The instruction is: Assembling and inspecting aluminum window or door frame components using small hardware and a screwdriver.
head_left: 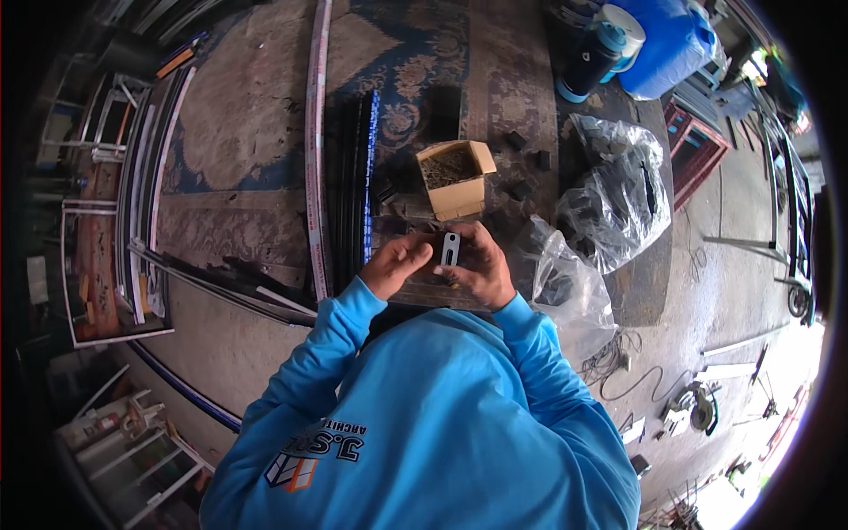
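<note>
Between my hands, close to my body, is a small grey metal plate [450,238] with a round hole near the top and a long slot. My right hand [484,265] pinches it from the right, thumb at its lower end. My left hand [399,263] is closed just left of the plate, fingers curled; a dark shape lies between it and the plate, and what it grips is hidden. Just beyond my hands stands an open cardboard box [459,201] containing many small dark pieces, probably screws. Several small black blocks [521,190] lie to its right.
Long black profiles [358,177] with a blue-and-white strip lie left of the box, beside a long film-covered bar [316,159]. Clear plastic bags [618,194] crumple at the right. A dark bottle [590,62] and a blue container [667,49] stand far right. Patterned carpet [238,97] covers the table.
</note>
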Available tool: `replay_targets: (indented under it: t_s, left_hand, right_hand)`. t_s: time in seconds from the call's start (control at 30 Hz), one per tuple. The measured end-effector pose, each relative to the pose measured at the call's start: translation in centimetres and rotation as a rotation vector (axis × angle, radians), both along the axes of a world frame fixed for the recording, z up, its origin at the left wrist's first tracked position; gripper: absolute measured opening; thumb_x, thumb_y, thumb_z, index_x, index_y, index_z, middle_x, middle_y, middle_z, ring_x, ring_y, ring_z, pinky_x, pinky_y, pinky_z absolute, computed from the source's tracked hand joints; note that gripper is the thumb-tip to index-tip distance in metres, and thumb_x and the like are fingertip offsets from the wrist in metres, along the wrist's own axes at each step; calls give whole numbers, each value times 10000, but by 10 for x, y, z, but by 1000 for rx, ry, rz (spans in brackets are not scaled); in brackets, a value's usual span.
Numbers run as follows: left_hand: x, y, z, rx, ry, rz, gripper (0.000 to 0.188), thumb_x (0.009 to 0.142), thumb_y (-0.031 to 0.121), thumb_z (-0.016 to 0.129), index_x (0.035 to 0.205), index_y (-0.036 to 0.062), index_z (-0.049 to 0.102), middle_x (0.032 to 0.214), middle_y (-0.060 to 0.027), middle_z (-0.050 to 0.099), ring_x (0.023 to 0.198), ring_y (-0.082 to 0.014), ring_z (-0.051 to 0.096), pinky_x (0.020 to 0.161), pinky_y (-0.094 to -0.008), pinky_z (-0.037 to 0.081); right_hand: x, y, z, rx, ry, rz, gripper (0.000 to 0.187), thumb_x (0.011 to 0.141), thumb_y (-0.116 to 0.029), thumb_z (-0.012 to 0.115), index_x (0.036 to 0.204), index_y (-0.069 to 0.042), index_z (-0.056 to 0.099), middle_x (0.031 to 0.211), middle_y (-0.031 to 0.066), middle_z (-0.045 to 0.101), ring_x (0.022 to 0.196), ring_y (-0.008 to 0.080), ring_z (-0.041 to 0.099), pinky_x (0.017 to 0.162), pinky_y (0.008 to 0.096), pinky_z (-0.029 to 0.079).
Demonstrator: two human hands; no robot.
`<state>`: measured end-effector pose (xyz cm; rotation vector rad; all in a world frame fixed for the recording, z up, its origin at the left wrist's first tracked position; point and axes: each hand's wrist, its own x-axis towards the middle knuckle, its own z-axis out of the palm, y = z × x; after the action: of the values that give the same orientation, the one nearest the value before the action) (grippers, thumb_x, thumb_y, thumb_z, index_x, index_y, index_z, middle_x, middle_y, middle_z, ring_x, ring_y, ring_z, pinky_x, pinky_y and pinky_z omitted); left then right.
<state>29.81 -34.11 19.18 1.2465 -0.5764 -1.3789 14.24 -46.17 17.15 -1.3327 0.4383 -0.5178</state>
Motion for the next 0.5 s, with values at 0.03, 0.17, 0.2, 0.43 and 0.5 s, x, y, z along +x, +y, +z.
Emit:
replay_targets:
  t_s: [0.03, 0.17, 0.2, 0.43, 0.5]
  left_hand:
    - [-3, 5, -1, -16, 17, 9, 370, 958, 275, 593, 1209, 4, 579, 1048, -34, 637, 971, -108, 603, 829, -267, 512]
    - [-10, 21, 5, 36, 237, 183, 365, 935, 227, 629, 1217, 0, 575, 1059, -50, 635, 966, -127, 607, 821, -272, 519]
    - [-9, 24, 4, -15, 293, 205, 361, 929, 198, 634, 1221, -5, 571, 1064, -61, 636, 959, -138, 613, 814, -276, 527]
    - [-11, 51, -11, -77, 398, 290, 374, 896, 84, 651, 1235, -32, 546, 1061, -103, 642, 951, -178, 640, 807, -289, 556]
    - [-11, 59, -1, -61, 344, 275, 390, 902, 109, 642, 1244, -42, 530, 1100, -115, 623, 1006, -191, 619, 846, -306, 535]
  right_hand:
    - [3, 0, 4, -54, -9, 24, 533, 679, -124, 829, 1139, -33, 575, 1025, 70, 560, 951, 195, 571, 809, 316, 468]
    - [12, 2, 18, -248, -38, 66, 550, 678, -158, 841, 1144, -32, 578, 1030, 81, 559, 948, 218, 574, 799, 317, 467]
    - [15, 3, 18, -314, -68, 86, 554, 682, -169, 842, 1149, -32, 578, 1042, 87, 560, 954, 226, 573, 804, 319, 466]
    - [16, 24, 28, -261, -118, 159, 550, 701, -149, 836, 1171, -28, 576, 1117, 109, 566, 1004, 237, 565, 852, 336, 461]
    - [17, 33, 25, -243, -138, 160, 558, 705, -139, 833, 1186, -28, 573, 1126, 110, 571, 1017, 231, 567, 858, 333, 462]
